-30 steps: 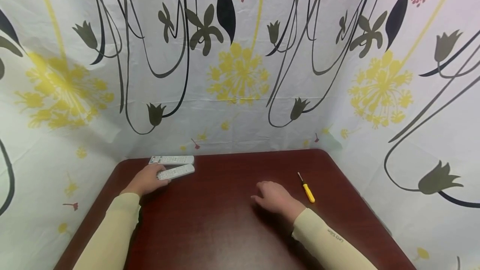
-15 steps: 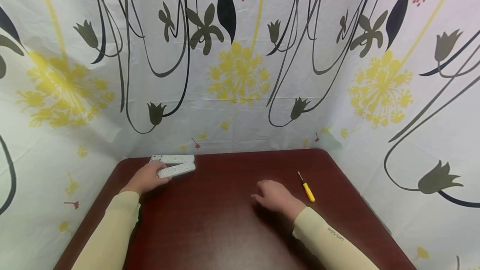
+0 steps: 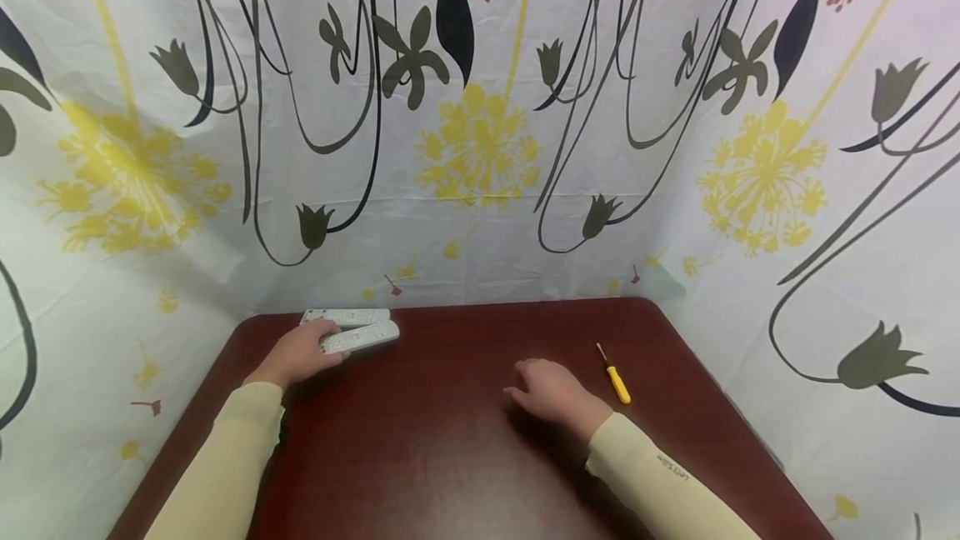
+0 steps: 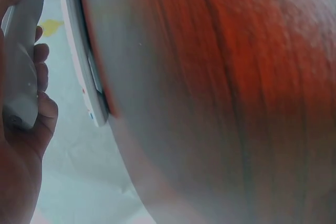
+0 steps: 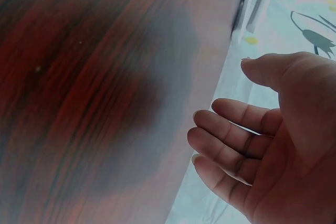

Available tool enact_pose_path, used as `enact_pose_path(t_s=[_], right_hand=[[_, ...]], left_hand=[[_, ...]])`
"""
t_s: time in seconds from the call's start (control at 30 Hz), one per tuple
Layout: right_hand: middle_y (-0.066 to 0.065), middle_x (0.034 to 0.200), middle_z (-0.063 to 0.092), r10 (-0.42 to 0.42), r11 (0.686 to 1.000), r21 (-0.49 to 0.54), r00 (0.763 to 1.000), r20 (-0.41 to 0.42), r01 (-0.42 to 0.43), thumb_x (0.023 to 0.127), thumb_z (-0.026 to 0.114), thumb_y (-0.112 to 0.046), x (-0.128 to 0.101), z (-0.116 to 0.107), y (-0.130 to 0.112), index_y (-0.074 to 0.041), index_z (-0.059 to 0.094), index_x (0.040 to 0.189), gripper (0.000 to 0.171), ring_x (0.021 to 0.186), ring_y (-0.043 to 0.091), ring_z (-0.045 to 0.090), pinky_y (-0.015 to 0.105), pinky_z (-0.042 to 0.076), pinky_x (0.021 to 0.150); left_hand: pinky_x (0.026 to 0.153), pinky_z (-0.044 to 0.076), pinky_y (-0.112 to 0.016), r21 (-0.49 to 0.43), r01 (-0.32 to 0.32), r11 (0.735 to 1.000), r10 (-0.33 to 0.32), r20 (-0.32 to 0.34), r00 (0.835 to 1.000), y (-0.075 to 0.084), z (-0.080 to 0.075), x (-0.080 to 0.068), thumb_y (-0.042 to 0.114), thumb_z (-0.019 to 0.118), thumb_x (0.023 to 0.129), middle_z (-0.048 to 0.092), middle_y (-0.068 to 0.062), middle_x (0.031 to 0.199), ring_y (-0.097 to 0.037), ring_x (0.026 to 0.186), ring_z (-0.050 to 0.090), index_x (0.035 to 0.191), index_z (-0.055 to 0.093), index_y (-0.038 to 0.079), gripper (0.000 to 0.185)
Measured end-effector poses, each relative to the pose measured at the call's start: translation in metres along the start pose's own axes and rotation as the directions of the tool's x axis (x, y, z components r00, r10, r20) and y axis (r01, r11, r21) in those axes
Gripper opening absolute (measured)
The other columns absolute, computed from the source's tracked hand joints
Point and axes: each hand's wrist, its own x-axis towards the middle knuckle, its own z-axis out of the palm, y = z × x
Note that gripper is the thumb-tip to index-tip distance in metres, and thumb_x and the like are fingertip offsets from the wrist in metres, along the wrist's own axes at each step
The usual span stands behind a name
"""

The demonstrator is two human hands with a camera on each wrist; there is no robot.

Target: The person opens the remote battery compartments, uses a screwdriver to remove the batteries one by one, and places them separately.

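My left hand (image 3: 300,352) grips one end of a white remote control (image 3: 362,337) at the table's far left; in the left wrist view its fingers (image 4: 39,72) curl round that remote (image 4: 21,72). A second white remote (image 3: 347,316) lies flat just behind it, against the curtain, and shows edge-on in the left wrist view (image 4: 81,61). My right hand (image 3: 551,394) hovers palm down over the middle of the dark red table (image 3: 450,457), fingers (image 5: 231,137) relaxed and holding nothing. A small yellow-handled screwdriver (image 3: 615,377) lies just right of it.
A flowered white curtain (image 3: 480,123) closes in the table at the back and on both sides. The table's far edge runs right behind the remotes. Cream sleeves (image 3: 225,465) cover both forearms.
The held remote has lifted a little and shifted slightly right, over the one behind it. The right hand has stayed in place.
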Motion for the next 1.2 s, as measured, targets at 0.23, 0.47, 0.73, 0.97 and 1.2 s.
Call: enact_pose_path(t_s=[0.23,0.47,0.73,0.97,1.2], right_hand=[[-0.005,0.086,0.066,-0.014,1.000,-0.010,1.000,-0.011,0.014,0.104,0.078,-0.038,0.001,0.001,0.000,-0.013,0.075,0.106,0.026,0.076,0.015,0.060,0.043,0.057,0.075],[0.005,0.106,0.075,-0.006,1.000,0.010,1.000,-0.001,0.006,0.105,0.078,-0.037,-0.001,-0.001,-0.002,-0.005,0.076,0.123,0.037,0.096,0.024,0.072,0.049,0.061,0.088],[0.009,0.117,0.077,0.003,1.000,0.010,1.000,0.001,-0.003,0.105,0.077,-0.038,-0.001,-0.001,-0.002,-0.003,0.075,0.132,0.044,0.107,0.027,0.073,0.051,0.060,0.095],[0.003,0.102,0.074,-0.013,1.000,-0.001,1.000,-0.023,0.013,0.104,0.078,-0.037,0.002,0.001,0.001,-0.007,0.076,0.120,0.033,0.093,0.022,0.071,0.049,0.060,0.086],[0.007,0.111,0.076,-0.006,1.000,0.026,1.000,-0.021,0.006,0.104,0.078,-0.037,0.004,0.000,0.001,-0.005,0.076,0.126,0.039,0.100,0.025,0.072,0.050,0.061,0.090]], left_hand=[[0.104,0.052,-0.062,-0.025,-0.005,1.000,0.005,-0.009,1.000,0.014,0.001,0.002,0.044,0.086,0.095,0.069,-0.013,0.138,-0.035,0.118,0.064,0.135,0.070,0.015,0.053],[0.103,0.052,-0.060,-0.046,-0.041,0.998,0.040,-0.017,0.999,0.025,0.003,0.005,0.045,0.088,0.094,0.071,-0.011,0.134,-0.032,0.115,0.065,0.135,0.071,0.014,0.054],[0.103,0.052,-0.059,-0.103,-0.057,0.993,0.055,-0.022,0.998,0.031,0.005,0.005,0.044,0.088,0.094,0.070,-0.010,0.135,-0.031,0.116,0.064,0.137,0.070,0.012,0.056],[0.104,0.052,-0.059,-0.123,-0.088,0.988,0.084,-0.037,0.996,0.040,0.007,0.006,0.042,0.089,0.093,0.071,-0.010,0.135,-0.032,0.116,0.064,0.135,0.071,0.013,0.054],[0.104,0.052,-0.058,-0.149,-0.092,0.985,0.089,-0.028,0.996,0.050,0.008,0.007,0.040,0.090,0.093,0.071,-0.008,0.133,-0.031,0.116,0.064,0.134,0.071,0.013,0.053]])
